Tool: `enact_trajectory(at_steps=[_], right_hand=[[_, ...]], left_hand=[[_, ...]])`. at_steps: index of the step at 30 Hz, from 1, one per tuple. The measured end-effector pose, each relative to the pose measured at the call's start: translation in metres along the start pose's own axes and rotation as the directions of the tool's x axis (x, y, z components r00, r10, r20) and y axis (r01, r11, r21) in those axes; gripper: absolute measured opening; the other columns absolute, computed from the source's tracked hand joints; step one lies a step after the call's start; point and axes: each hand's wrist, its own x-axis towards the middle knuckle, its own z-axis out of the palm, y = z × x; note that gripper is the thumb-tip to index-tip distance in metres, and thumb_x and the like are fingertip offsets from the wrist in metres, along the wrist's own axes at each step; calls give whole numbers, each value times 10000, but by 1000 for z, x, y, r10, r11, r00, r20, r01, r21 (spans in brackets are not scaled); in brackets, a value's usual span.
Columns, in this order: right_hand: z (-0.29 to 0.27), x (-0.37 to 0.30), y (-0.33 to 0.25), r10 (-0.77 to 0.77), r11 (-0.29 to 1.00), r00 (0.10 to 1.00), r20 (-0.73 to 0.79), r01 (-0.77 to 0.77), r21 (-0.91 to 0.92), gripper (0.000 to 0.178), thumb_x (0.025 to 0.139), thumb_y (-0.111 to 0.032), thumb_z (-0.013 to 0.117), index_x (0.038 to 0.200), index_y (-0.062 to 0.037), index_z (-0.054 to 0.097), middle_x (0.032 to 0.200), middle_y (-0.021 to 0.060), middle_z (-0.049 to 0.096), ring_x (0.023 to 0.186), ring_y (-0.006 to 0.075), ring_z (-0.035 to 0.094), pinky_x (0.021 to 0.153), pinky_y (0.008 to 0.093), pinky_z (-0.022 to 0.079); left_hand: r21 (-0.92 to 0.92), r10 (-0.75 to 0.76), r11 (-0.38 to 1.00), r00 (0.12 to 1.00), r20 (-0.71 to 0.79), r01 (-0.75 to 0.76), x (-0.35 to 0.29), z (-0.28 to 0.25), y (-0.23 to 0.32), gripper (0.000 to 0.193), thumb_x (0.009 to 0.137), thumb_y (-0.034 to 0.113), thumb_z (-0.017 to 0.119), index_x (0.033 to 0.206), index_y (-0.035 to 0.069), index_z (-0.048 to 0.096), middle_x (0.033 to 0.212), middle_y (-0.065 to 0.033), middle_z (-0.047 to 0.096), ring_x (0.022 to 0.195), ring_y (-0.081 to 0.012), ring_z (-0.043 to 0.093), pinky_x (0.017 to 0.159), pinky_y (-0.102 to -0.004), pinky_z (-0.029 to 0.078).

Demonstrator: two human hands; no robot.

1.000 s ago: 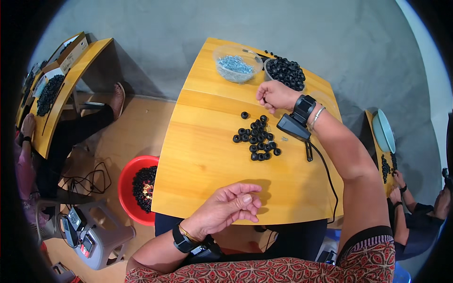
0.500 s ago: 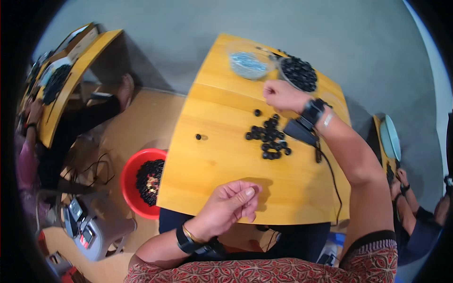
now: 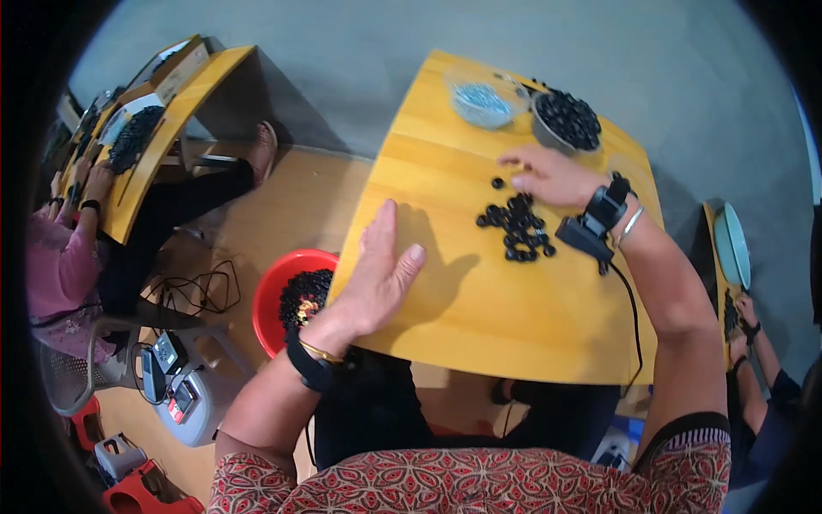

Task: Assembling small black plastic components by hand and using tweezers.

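My left hand [image 3: 377, 278] is over the left edge of the table, fingers stretched out and thumb apart, with nothing seen in it. Beyond the loose pile, my right hand [image 3: 555, 176] is held with its fingers spread and no object visible between them. A single small round black piece [image 3: 497, 182] lies just left of the right thumb. Nearer to me is a pile of small round black cap-like pieces [image 3: 518, 224]. Behind the right hand stands a bowl heaped with black pieces [image 3: 568, 120]. Beside it is a clear tub of thin light-blue pieces [image 3: 481, 104].
A red basin [image 3: 267, 295] with black pieces and some gold-coloured bits stands below the table's left edge. A black cable [image 3: 635, 317] runs from my right wrist device across the table [image 3: 462, 330]. Other people work at tables on the far left and right.
My left hand has moved forward and left from the front edge, its curled fingers now straightened. My right hand has opened from a closed shape. The lone piece on the left is no longer seen.
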Motion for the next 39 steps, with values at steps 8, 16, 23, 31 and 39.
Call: enact_trajectory(at_steps=[8,16,23,31,39], right_hand=[[1,-120,10,252,861,909,-332,-54,506,285,854,-167,502,1091,-10,485,997,58,534,925,127,494,821,263,397],[48,-138,35,368,848,906,-211,-234,476,191,846,-124,500,1002,-14,501,868,15,528,743,73,488,644,249,429],[46,-106,25,288,957,913,-289,-285,54,208,797,-107,522,976,-6,490,732,112,540,695,221,533,625,315,434],[50,-91,28,315,926,912,-263,-356,-128,149,787,-130,524,862,-2,519,731,162,563,697,294,547,634,346,435],[-6,-118,-29,45,989,712,-701,-130,-68,113,797,-118,496,803,-5,503,659,153,538,638,286,540,582,360,425]], left_hand=[[-94,63,994,986,153,-49,-11,-2,2,764,835,417,470,1312,-59,110,1356,-238,185,1295,-286,113,1047,-345,44],[-92,102,992,962,253,-81,-29,13,22,753,815,368,522,1309,-54,142,1350,-221,225,1292,-265,148,1045,-377,11],[240,209,930,938,277,-278,-41,34,30,624,748,294,607,1247,24,347,1300,-186,316,1238,-375,208,1025,-472,70],[354,317,859,927,202,-371,-45,42,34,522,681,282,660,1117,51,489,1239,-147,380,1162,-361,296,995,-491,160],[373,277,866,941,195,-332,-47,41,33,647,659,308,671,1195,49,419,1265,-151,364,1177,-369,289,1006,-471,158]])
